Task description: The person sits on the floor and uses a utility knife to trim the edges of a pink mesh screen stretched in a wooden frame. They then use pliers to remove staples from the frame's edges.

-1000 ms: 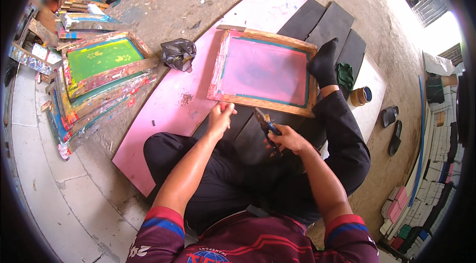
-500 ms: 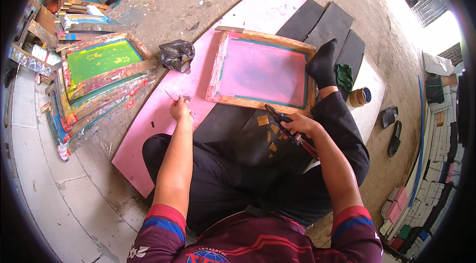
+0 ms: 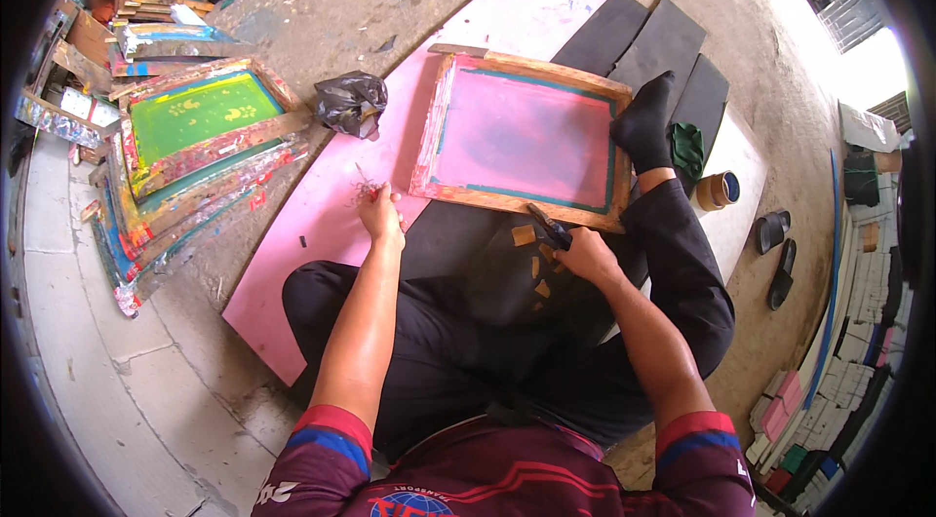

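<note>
My left hand (image 3: 381, 215) is closed, pinching a small tangle of thin, wiry strands (image 3: 366, 188) over the pink board. My right hand (image 3: 589, 255) is wrapped round a dark, long-nosed tool (image 3: 548, 228); its exact kind is unclear, and the palm hides much of it. The tool's tip is close to the near edge of a wooden screen-printing frame (image 3: 526, 132) with pinkish mesh and a teal border. Several tan scraps (image 3: 525, 235) are scattered on the black sheet beside my right hand.
Under the frame are a pink board (image 3: 283, 312) and black sheets (image 3: 655, 35). A black plastic bag (image 3: 350, 105) is left of the frame. My socked foot (image 3: 645, 122), a green cloth (image 3: 686, 151) and a tape roll (image 3: 718, 191) are at right. More printing frames (image 3: 210, 117) are stacked at left.
My left hand has shifted right and slightly up with the strands. My right hand has turned the tool; its rear reddish part no longer shows. The view has shifted slightly.
</note>
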A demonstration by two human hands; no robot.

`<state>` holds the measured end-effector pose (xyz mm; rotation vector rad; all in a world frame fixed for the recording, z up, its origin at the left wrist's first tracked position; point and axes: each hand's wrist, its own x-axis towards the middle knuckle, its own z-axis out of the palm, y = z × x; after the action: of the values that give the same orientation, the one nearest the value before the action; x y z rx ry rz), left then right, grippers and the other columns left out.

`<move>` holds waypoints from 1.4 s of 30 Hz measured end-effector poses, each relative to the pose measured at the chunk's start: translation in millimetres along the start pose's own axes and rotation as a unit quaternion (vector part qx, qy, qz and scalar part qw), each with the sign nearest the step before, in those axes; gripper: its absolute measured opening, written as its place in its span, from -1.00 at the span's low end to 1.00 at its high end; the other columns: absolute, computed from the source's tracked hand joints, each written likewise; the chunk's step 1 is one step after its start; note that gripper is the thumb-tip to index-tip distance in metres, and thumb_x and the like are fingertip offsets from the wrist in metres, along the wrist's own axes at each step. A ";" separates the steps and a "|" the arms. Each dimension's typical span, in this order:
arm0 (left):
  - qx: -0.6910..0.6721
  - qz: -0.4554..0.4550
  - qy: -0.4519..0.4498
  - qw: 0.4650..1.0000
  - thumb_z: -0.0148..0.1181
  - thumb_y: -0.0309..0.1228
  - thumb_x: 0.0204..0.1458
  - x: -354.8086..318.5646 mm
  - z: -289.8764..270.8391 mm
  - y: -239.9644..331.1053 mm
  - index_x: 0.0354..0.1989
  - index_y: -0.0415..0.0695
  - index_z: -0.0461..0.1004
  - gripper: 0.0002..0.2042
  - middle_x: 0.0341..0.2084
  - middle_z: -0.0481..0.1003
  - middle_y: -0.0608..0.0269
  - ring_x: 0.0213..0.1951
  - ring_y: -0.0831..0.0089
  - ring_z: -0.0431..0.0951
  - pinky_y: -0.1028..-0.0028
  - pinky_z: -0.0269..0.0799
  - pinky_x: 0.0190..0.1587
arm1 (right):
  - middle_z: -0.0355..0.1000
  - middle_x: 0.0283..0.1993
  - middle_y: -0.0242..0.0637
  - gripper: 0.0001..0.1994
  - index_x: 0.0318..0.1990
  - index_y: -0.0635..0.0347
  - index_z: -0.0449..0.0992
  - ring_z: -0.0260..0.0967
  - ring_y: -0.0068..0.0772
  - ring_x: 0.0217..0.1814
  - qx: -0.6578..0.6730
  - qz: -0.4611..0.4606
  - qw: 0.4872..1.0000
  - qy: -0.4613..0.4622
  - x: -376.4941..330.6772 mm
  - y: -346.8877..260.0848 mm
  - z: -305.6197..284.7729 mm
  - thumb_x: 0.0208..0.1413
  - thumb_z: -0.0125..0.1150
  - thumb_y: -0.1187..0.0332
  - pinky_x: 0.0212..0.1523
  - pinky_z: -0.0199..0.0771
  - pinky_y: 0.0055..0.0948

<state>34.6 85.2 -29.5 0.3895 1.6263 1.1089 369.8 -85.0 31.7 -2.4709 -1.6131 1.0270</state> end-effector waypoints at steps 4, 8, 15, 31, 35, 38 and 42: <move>0.010 -0.002 -0.013 1.000 0.25 -0.26 0.28 -5.1 -1.5 -0.7 -0.18 -0.07 0.40 -0.81 -0.47 0.52 0.29 -0.78 0.54 0.26 0.46 0.15 -0.77 | 0.63 -0.24 0.08 -0.63 -0.11 0.26 0.66 0.60 0.20 -0.09 0.035 0.043 0.998 0.023 -4.4 -2.7 16.6 0.07 0.41 0.14 -0.03 0.61 0.02; 0.023 0.012 -0.032 0.999 0.26 -0.26 0.28 -12.7 -1.7 -3.5 -0.21 -0.10 0.41 -0.79 -0.48 0.50 0.29 -0.79 0.55 0.27 0.47 0.16 -0.78 | 0.63 -0.22 0.10 -0.61 -0.12 0.24 0.65 0.60 0.21 -0.06 0.055 0.053 0.996 0.042 -6.1 -2.9 25.0 0.09 0.41 0.09 -0.03 0.61 0.04; 0.054 0.039 -0.205 0.976 0.35 -0.26 0.24 -36.0 2.7 -16.6 -0.21 -0.15 0.53 -0.78 -0.51 0.51 0.28 -0.77 0.65 0.28 0.55 0.20 -0.76 | 0.62 -0.26 0.10 -0.60 -0.11 0.25 0.65 0.60 0.20 -0.11 0.086 -0.026 0.996 -0.003 -21.9 -2.6 19.5 0.08 0.44 0.09 -0.08 0.59 0.03; 0.180 -0.025 -0.416 0.891 0.25 -0.26 0.33 -79.3 7.3 -32.5 -0.16 -0.20 0.49 -0.77 -0.40 0.59 0.23 -0.72 0.69 0.30 0.59 0.24 -0.71 | 0.54 -0.41 -0.31 -0.67 -0.18 0.30 0.54 0.55 -0.52 -0.40 0.289 -0.092 0.935 -0.187 -37.4 -42.5 23.7 0.33 0.28 0.14 -0.40 0.53 -0.37; 0.191 0.006 -0.324 0.927 0.28 -0.15 0.31 -55.9 4.0 -30.5 -0.15 -0.17 0.44 -0.69 -0.39 0.58 0.21 -0.72 0.67 0.28 0.56 0.24 -0.71 | 0.54 -0.34 -0.37 -0.70 -0.13 0.25 0.52 0.55 -0.55 -0.38 0.301 -0.035 0.925 -0.227 -19.6 -23.8 3.4 0.39 0.20 0.15 -0.49 0.52 -0.44; 0.115 0.001 -0.212 0.970 0.26 -0.18 0.31 -26.1 -6.0 -16.8 -0.25 -0.13 0.43 -0.73 -0.49 0.53 0.27 -0.75 0.63 0.27 0.52 0.19 -0.76 | 0.52 -0.41 -0.39 -0.69 -0.21 0.20 0.56 0.52 -0.53 -0.43 0.280 0.001 0.932 -0.229 -10.2 -15.7 -16.4 0.40 0.16 0.11 -0.54 0.49 -0.43; 0.081 0.030 -0.051 0.995 0.26 -0.21 0.31 16.0 -20.1 -1.5 -0.23 -0.12 0.42 -0.75 -0.51 0.50 0.28 -0.76 0.56 0.27 0.48 0.17 -0.78 | 0.63 -0.31 -0.29 -0.66 -0.14 0.19 0.57 0.59 -0.46 -0.39 0.232 0.009 0.934 -0.272 11.4 -1.0 -25.7 0.42 0.11 0.07 -0.49 0.55 -0.36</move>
<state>11.3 86.7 -40.3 0.5947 1.6280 0.9888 385.5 -66.8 46.4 -1.9883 -1.2228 1.9576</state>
